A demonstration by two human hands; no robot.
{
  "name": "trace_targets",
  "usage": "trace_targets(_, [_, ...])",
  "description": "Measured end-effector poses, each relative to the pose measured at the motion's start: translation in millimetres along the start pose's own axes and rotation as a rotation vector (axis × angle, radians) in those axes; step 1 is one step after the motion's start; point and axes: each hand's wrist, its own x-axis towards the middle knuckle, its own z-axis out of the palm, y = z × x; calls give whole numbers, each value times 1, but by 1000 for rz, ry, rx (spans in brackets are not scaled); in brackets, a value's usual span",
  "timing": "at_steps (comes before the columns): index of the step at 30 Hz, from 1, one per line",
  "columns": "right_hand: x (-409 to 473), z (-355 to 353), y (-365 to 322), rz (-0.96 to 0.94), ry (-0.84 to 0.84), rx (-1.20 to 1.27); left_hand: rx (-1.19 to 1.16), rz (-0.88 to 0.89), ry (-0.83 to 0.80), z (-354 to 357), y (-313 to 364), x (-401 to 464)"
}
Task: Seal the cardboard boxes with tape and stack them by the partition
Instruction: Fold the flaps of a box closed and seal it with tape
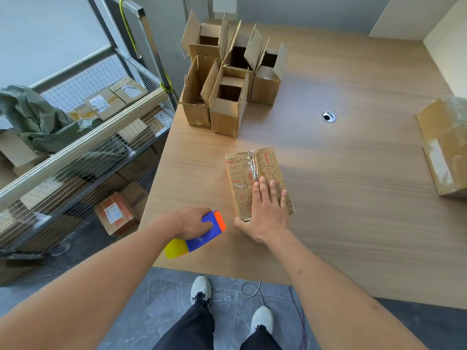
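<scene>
A printed cardboard box [257, 181] is seen lying flat on the wooden table [353, 198], near its front edge, with a wrinkled strip of clear tape [253, 165] run along its top seam. The near end of that strip is covered by the right hand [267, 210], which is pressed flat on the box with fingers straight and spread. A blue, orange and yellow tape dispenser [199, 234] is gripped by the left hand [192, 222], just left of the box; its roll and blade are hidden under the fingers. Five open boxes [225, 79] with raised flaps can be counted clustered at the far left of the table, though their insides are mostly in shadow. One taped box [444, 147] is cut off by the right edge. Labelled parcels in the wire cart [83, 147] are partly masked by mesh and green sacking [38, 117], so they cannot be counted.
</scene>
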Motion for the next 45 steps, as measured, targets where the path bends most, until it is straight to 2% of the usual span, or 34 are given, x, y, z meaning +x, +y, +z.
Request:
trace_targets(4, [0, -5, -9, -10, -37, 23, -183, 93, 80, -9, -11, -7])
trace_targets(11, [-2, -13, 17, -121, -57, -128, -95, 234, 184, -34, -41, -24])
trace_targets(14, [-7, -16, 36, -153, 30, -153, -140, 327, 246, -40, -52, -34])
trace_targets(16, [-11, -19, 40, -137, 145, -112, -162, 374, 295, -41, -56, -38])
trace_targets(19, [-12, -22, 20, -57, 356, 32, -114, 420, 357, -42, -60, -41])
trace_targets(20, [-12, -23, 6, -10, 370, 99, -108, 439, 370, -43, -60, -42])
trace_targets(21, [-11, -22, -8, 38, 332, 143, -105, 460, 379, -43, -61, -42])
trace_targets(23, [-11, -16, -31, 111, 124, 147, -104, 497, 391, -43, -64, -41])
trace_targets(25, [-11, -7, -44, 92, -39, 101, -113, 518, 401, -42, -68, -40])
trace_targets(32, [-8, -12, -12, -260, -169, -27, -79, 576, 385, -37, -68, -37])
trace_targets(45, [-9, -25, 6, -309, -259, 70, -82, 577, 322, -23, -56, -43])
